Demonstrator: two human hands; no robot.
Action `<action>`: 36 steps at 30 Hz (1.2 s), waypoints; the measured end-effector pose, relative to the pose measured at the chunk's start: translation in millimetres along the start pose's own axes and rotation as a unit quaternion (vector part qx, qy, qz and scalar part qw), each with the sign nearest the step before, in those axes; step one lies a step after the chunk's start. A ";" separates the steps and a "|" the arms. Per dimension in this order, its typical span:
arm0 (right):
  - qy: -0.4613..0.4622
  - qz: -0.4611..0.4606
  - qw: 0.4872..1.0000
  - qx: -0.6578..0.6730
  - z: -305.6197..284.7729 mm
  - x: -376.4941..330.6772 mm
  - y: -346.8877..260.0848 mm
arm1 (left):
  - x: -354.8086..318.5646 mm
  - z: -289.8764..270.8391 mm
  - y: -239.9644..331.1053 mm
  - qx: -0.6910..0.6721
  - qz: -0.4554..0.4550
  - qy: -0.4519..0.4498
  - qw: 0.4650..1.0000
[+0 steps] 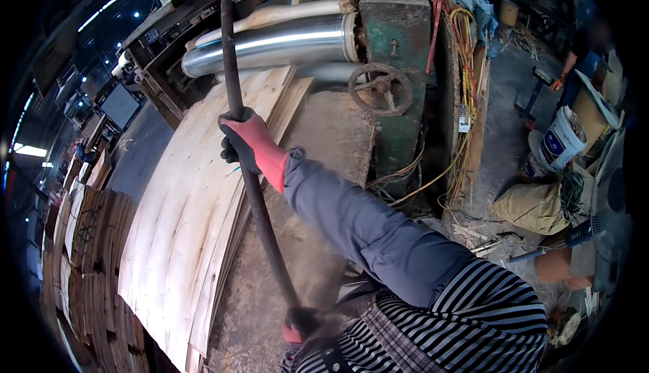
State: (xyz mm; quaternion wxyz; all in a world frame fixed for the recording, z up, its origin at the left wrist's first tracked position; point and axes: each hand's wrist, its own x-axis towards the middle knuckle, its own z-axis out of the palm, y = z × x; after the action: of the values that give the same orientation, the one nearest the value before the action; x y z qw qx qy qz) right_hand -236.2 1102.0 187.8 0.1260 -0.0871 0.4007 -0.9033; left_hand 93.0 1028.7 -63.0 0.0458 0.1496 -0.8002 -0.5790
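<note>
A long dark metal rod (268, 241) slants through the view from the top down toward my body. My right hand (251, 142), in a pink and black glove, is wrapped round the rod at arm's length. Low in the view, close to my body, my left hand (301, 324) is closed round the rod's near part; it is blurred and partly hidden. Under the rod, a stack of pale wood veneer sheets (182, 217) lies on a worn, dusty table (318, 136). The sheets' far end reaches toward a shiny metal roller (270, 47).
A green machine frame (399, 35) with a rusty handwheel (380, 89) stands beyond the table, with yellow cables (466, 69) beside it. Stacked wood sheets (101, 258) stand at left. At right are a white bucket (562, 135), a sack (531, 207) and another person (581, 48).
</note>
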 end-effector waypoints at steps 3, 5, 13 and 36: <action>-0.019 0.009 1.000 0.015 -0.4 -0.7 0.8 | -3.2 -1.9 11.5 -0.150 -0.116 -0.006 0.982; -0.013 0.004 1.000 0.005 -1.7 -2.3 -1.1 | -0.8 -3.3 9.5 -0.099 -0.102 -0.025 0.990; -0.006 0.009 1.000 -0.007 0.2 -2.4 2.0 | -1.5 1.2 -2.1 0.076 0.018 0.001 0.997; 0.020 -0.007 1.000 -0.007 -6.5 0.6 10.5 | 4.8 12.8 9.0 0.105 0.023 0.021 0.994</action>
State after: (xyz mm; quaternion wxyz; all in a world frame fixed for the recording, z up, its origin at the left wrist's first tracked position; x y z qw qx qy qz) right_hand -236.7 1099.6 175.6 0.1111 -0.0723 0.4085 -0.9031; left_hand 83.7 1041.6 -59.1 0.0603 0.1473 -0.8587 -0.4871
